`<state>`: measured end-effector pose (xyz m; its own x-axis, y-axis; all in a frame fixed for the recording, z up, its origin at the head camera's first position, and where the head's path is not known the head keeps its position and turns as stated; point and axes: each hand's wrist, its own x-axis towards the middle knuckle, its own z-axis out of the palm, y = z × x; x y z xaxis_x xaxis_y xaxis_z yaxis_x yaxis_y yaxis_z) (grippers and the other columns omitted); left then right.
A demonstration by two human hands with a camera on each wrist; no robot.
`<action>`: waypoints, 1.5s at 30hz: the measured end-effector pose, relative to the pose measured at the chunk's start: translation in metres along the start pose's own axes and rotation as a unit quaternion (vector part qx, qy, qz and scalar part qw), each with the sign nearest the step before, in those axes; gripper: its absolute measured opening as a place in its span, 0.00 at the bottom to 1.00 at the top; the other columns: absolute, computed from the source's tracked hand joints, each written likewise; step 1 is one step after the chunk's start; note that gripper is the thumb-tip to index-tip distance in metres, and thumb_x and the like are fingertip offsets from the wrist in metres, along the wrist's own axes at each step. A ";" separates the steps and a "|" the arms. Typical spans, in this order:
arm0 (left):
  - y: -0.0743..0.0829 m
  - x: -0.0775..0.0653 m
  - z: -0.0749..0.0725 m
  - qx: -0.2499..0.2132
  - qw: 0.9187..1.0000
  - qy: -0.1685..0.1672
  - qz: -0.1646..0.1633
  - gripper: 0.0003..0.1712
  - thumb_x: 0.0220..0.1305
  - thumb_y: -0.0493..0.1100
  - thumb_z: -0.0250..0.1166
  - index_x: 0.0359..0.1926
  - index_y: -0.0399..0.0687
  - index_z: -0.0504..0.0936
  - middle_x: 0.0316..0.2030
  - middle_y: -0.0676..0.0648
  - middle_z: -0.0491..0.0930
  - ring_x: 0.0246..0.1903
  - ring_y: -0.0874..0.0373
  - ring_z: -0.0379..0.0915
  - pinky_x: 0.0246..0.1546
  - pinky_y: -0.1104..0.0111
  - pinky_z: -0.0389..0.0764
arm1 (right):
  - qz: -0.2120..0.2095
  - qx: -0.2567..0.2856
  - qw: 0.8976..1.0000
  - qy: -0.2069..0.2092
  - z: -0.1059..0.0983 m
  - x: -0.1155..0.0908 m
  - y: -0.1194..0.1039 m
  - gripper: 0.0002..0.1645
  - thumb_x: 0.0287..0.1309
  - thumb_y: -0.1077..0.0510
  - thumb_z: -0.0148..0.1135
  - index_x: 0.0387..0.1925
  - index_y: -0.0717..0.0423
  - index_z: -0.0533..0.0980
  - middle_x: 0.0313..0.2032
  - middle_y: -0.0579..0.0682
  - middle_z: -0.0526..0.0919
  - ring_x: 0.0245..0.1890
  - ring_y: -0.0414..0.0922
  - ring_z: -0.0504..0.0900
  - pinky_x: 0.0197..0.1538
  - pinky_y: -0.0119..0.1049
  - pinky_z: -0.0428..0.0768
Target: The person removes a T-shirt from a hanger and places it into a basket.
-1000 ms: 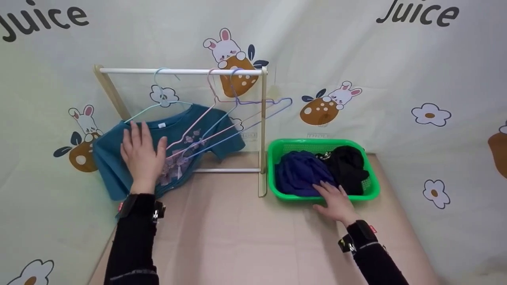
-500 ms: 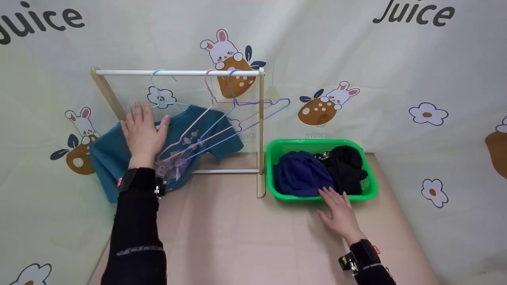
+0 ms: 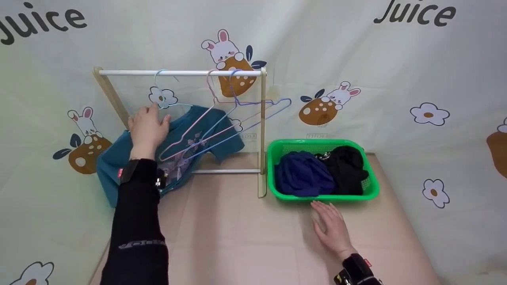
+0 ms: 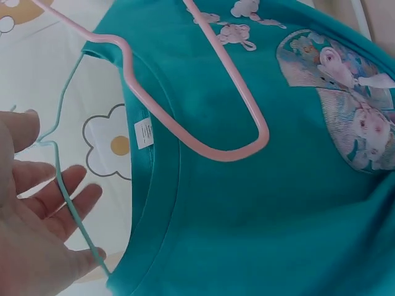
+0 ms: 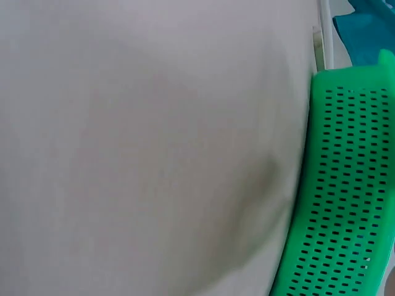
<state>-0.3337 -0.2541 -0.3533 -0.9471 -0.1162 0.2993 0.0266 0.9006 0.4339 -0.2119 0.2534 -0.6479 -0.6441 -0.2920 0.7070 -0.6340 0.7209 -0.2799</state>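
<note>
A teal T-shirt (image 3: 178, 134) hangs on a light-blue hanger (image 4: 71, 203) from the rack's white bar. My left hand (image 3: 147, 128) is at the shirt's left shoulder, by the neckline. In the left wrist view its loosely bent fingers (image 4: 62, 203) lie behind the hanger wire, the thumb apart from them. In front of the shirt hang a pink hanger (image 3: 192, 126) and a blue-purple hanger (image 3: 282, 106). My right hand (image 3: 332, 227), fingers extended, is just in front of the green basket (image 3: 317, 198). It holds nothing.
Inside the basket lie a dark blue garment (image 3: 303, 174) and a black garment (image 3: 347, 170). The small rack (image 3: 263, 130) stands left of the basket. A printed cloth (image 3: 396, 79) hangs behind the beige tabletop (image 3: 237, 233).
My left hand has moved up from the shirt's front to the hanger by the neckline, its fingers bending. My right hand has drawn back from the basket's garments toward me.
</note>
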 end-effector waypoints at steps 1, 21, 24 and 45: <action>0.001 0.000 0.000 -0.010 1.000 0.005 -0.001 0.35 0.76 0.50 0.52 0.72 0.29 0.58 0.63 0.23 0.62 0.64 0.29 0.56 0.66 0.36 0.46 | -0.001 0.002 1.000 -0.003 0.001 -0.001 0.000 0.32 0.50 0.63 0.66 0.61 0.61 0.75 0.57 0.58 0.80 0.56 0.60 0.77 0.70 0.44 0.57; 0.024 0.000 -0.009 -0.005 0.991 0.130 -0.038 0.34 0.75 0.46 0.54 0.75 0.38 0.57 0.52 0.29 0.65 0.54 0.35 0.55 0.57 0.45 0.52 | 0.008 0.003 0.999 -0.053 0.002 -0.008 0.002 0.33 0.50 0.63 0.70 0.61 0.59 0.76 0.57 0.54 0.80 0.56 0.58 0.78 0.70 0.40 0.57; 0.023 -0.006 -0.012 -0.012 0.988 0.148 -0.040 0.31 0.75 0.52 0.54 0.72 0.42 0.64 0.50 0.31 0.65 0.52 0.37 0.55 0.55 0.46 0.51 | 0.010 0.004 0.998 -0.057 0.002 -0.011 0.003 0.33 0.50 0.63 0.70 0.60 0.59 0.76 0.57 0.55 0.80 0.56 0.56 0.77 0.71 0.32 0.50; -0.036 -0.041 0.046 -0.069 0.969 0.205 -0.118 0.31 0.74 0.63 0.49 0.42 0.40 0.83 0.41 0.37 0.72 0.48 0.40 0.62 0.56 0.47 0.53 | -0.005 0.022 0.999 -0.044 0.011 -0.003 0.000 0.34 0.47 0.66 0.71 0.60 0.59 0.77 0.56 0.56 0.81 0.55 0.57 0.78 0.59 0.53 0.67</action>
<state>-0.3107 -0.2620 -0.4205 -0.7258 -0.4938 0.4790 -0.1057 0.7680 0.6316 -0.2152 0.2476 -0.6570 -0.6711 -0.3550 0.6508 -0.6578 0.6900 -0.3019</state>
